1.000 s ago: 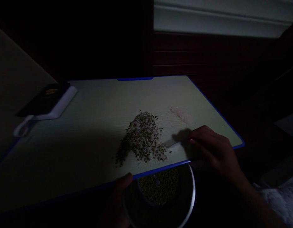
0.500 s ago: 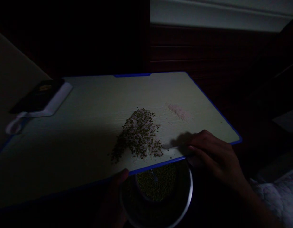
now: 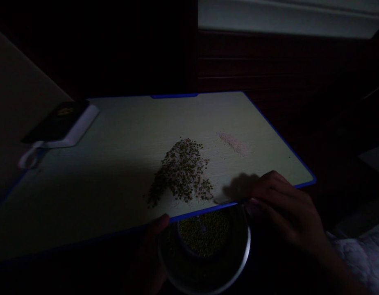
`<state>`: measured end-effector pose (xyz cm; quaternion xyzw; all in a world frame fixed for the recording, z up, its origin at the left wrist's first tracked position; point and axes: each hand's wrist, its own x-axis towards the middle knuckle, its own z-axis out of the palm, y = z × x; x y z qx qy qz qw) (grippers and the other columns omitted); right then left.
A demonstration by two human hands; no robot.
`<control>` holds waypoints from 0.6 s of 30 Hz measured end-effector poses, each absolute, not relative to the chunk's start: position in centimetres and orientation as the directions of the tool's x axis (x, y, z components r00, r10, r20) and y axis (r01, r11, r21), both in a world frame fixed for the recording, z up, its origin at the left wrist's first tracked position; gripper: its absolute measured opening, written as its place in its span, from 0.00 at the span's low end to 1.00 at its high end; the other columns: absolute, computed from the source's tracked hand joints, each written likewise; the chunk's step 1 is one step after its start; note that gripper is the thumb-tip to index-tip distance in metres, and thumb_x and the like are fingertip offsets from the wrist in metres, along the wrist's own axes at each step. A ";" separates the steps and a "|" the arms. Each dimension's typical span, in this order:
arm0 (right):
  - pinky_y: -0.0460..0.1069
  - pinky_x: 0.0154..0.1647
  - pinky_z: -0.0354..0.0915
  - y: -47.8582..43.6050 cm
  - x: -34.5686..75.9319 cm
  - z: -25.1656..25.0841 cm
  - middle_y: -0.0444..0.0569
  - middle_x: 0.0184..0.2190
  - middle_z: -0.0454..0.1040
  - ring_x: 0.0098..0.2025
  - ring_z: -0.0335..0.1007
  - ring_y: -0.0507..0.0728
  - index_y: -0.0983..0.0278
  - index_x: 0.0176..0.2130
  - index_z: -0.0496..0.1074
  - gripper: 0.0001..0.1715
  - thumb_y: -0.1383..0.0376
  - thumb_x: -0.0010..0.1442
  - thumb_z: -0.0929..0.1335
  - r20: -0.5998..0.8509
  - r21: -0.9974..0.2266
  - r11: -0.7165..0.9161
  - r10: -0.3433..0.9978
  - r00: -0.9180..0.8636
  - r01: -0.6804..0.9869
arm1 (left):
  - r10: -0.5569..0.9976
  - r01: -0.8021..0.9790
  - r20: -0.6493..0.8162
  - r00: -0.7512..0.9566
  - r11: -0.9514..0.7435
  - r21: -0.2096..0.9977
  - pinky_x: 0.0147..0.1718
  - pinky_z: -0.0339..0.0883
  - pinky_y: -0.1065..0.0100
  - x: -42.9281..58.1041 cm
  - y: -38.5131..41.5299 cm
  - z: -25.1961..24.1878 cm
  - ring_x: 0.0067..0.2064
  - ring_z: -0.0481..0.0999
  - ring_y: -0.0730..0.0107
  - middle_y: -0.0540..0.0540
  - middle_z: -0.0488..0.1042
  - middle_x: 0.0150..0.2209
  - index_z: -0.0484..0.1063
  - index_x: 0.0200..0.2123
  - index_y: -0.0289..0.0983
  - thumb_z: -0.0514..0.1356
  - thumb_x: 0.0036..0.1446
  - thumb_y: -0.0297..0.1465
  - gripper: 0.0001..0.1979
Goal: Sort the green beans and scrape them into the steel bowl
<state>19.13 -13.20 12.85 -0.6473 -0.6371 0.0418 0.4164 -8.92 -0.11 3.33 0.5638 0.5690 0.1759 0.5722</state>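
A loose pile of green mung beans mixed with pale rice-like grains [image 3: 184, 170] lies near the front edge of the pale cutting board [image 3: 128, 127], which has a blue rim. Right of it is a smaller heap of pale grains [image 3: 234, 143]. Below the edge, a round metal bowl [image 3: 247, 250] holds more green beans [image 3: 204, 235]. My left hand [image 3: 154, 241] is against the bowl's left side, thumb at the board's edge, its other fingers lost in darkness. My right hand [image 3: 283, 205] is closed on a thin utensil [image 3: 221, 202] whose tip rests at the board's edge; its kind is unclear.
A white device with a black top [image 3: 64, 125] and a strap loop [image 3: 29, 157] sits at the board's left end. Dark reddish-brown panelling [image 3: 253, 65] stands behind. Pale quilted fabric [image 3: 361, 254] shows at the lower right. The light is dim.
The utensil's tip in my right hand has moved toward the front edge, away from the pile. The whole view has shifted slightly; the left hand and bowl look much the same.
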 end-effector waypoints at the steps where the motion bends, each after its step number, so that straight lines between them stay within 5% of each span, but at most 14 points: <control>1: 0.53 0.39 0.65 -13.3 19.1 12.8 0.49 0.37 0.74 0.40 0.67 0.56 0.64 0.45 0.73 0.10 0.74 0.65 0.66 0.480 -0.593 0.158 0.857 0.189 0.790 | 0.834 0.453 -0.460 0.306 0.298 0.840 0.70 0.47 0.49 -9.0 0.2 3.0 0.69 0.59 0.48 0.47 0.68 0.65 0.68 0.56 0.45 0.64 0.48 0.50 0.33; 12: 0.50 0.39 0.67 -13.4 19.9 11.5 0.49 0.38 0.75 0.40 0.70 0.54 0.64 0.46 0.74 0.09 0.71 0.67 0.67 0.526 -0.521 -0.037 0.773 0.355 0.853 | 0.791 0.487 -0.544 0.282 0.370 0.791 0.68 0.47 0.47 -7.5 1.1 3.2 0.68 0.60 0.43 0.33 0.65 0.65 0.61 0.56 0.38 0.62 0.49 0.45 0.33; 18: 0.49 0.38 0.68 -12.8 18.9 12.2 0.48 0.37 0.77 0.39 0.72 0.53 0.63 0.43 0.75 0.06 0.70 0.66 0.68 0.515 -0.573 -0.056 0.752 0.412 0.818 | 0.804 0.348 -0.537 0.255 0.442 0.827 0.66 0.52 0.44 -6.8 0.2 4.3 0.65 0.64 0.43 0.38 0.68 0.63 0.64 0.55 0.41 0.63 0.48 0.43 0.31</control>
